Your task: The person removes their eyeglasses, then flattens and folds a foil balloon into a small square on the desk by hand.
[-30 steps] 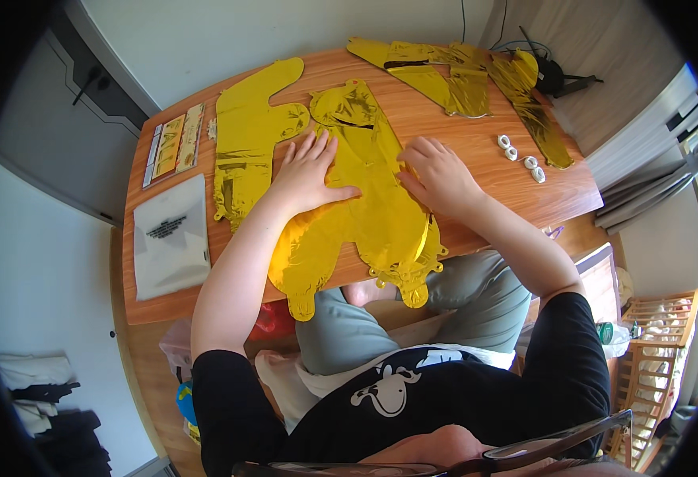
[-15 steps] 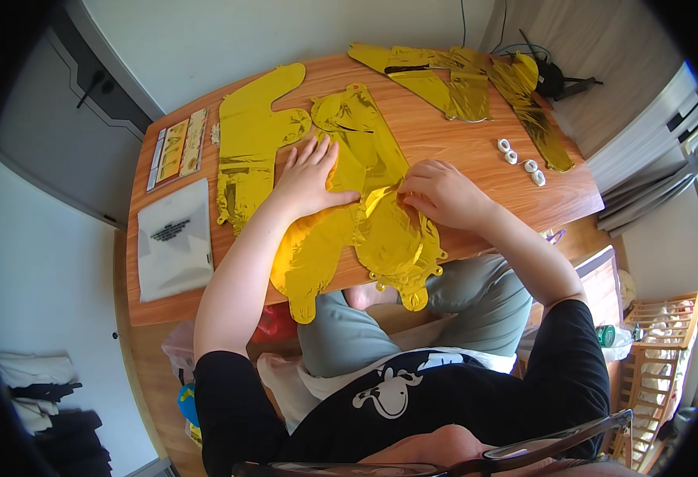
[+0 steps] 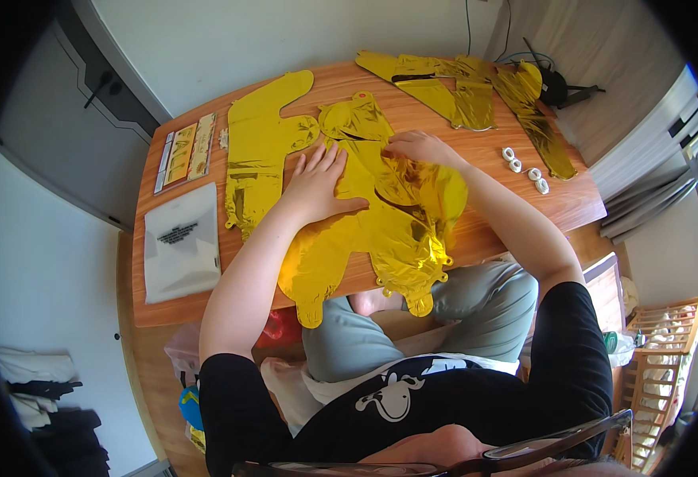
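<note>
A flat gold foil balloon (image 3: 388, 230) lies across the wooden table (image 3: 484, 230) and hangs over its near edge. My left hand (image 3: 317, 179) presses flat on the balloon's left part, fingers spread. My right hand (image 3: 418, 147) pinches the foil's right side, which is folded over toward the middle. A second flat gold foil balloon (image 3: 257, 155) lies to the left of my left hand.
More gold foil pieces (image 3: 476, 91) lie at the far right of the table, with small white tape rolls (image 3: 524, 168) nearby. A clear plastic bag (image 3: 180, 242) and a printed card (image 3: 183, 151) lie at the left. A black object (image 3: 556, 83) sits at the far corner.
My right hand has lifted the balloon's right side and carried it up and over toward the middle. My left hand has stayed pressed on the foil.
</note>
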A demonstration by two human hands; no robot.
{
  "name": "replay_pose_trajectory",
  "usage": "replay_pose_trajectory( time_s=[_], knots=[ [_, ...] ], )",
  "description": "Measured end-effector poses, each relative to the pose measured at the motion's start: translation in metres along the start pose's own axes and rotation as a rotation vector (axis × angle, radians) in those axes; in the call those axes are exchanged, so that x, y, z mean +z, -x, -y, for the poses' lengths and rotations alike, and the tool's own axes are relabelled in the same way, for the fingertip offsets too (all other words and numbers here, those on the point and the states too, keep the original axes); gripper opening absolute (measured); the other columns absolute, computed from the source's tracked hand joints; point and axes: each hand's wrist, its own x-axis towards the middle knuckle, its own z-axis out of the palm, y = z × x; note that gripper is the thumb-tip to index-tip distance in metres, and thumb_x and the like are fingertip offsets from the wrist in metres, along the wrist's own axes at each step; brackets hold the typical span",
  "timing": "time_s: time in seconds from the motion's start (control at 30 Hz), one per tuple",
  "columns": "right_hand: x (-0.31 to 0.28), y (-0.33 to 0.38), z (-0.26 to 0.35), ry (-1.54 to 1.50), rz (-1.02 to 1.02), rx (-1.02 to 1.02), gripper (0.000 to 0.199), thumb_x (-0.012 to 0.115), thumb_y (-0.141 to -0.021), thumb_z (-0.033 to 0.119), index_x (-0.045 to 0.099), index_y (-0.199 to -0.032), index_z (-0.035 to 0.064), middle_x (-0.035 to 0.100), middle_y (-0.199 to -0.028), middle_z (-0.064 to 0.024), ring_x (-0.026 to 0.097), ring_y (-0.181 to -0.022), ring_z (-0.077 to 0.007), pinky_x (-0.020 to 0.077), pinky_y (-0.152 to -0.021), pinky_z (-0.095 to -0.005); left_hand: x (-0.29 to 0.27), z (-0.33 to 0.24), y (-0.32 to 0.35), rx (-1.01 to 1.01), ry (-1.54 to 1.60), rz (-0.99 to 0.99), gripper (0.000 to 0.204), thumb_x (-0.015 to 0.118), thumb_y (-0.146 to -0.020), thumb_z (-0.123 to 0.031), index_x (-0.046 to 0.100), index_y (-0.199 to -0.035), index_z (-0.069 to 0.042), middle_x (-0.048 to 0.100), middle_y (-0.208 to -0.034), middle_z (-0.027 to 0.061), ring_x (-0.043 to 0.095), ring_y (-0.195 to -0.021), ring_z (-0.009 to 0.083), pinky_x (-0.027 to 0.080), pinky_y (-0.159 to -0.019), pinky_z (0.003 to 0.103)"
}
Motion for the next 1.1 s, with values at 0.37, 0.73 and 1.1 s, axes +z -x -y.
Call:
replay_pose_trajectory(
  time_s=[0.37, 0.73, 1.1],
  knots=[
    [-0.007, 0.011, 0.078, 0.334, 0.038, 0.212, 0.072, 0.058, -0.099, 0.057, 0.052, -0.147, 0.0035, 0.052, -0.153, -0.0181, 0.046, -0.143, -0.0366, 0.0353, -0.120, -0.0488, 0.001, 0.002, -0.001, -0.012, -0.014, -0.001, 0.118, 0.069, -0.080, -0.077, 0.027, -0.164, -0.005, 0.023, -0.172, 0.0171, 0.014, -0.161, 0.0315, 0.012, -0.129, 0.052],
    [0.002, 0.018, 0.078, 0.260, -0.005, 0.250, 0.081, 0.059, -0.096, 0.063, 0.044, -0.154, 0.0087, 0.045, -0.158, -0.0203, 0.041, -0.147, -0.0395, 0.0289, -0.123, -0.0546, -0.003, 0.000, -0.002, -0.020, -0.016, 0.009, 0.111, 0.069, -0.085, -0.070, 0.027, -0.165, -0.006, 0.022, -0.173, 0.0162, 0.012, -0.162, 0.0310, 0.011, -0.130, 0.051],
    [0.006, 0.022, 0.073, 0.210, -0.040, 0.282, 0.086, 0.058, -0.094, 0.068, 0.042, -0.156, 0.0089, 0.044, -0.160, -0.0202, 0.041, -0.148, -0.0387, 0.0287, -0.123, -0.0534, -0.031, -0.002, -0.006, -0.006, 0.340, -0.289, 0.064, 0.058, -0.106, -0.038, 0.037, -0.161, -0.012, 0.024, -0.173, 0.0092, 0.026, -0.158, 0.0306, 0.009, -0.130, 0.052]
  ],
)
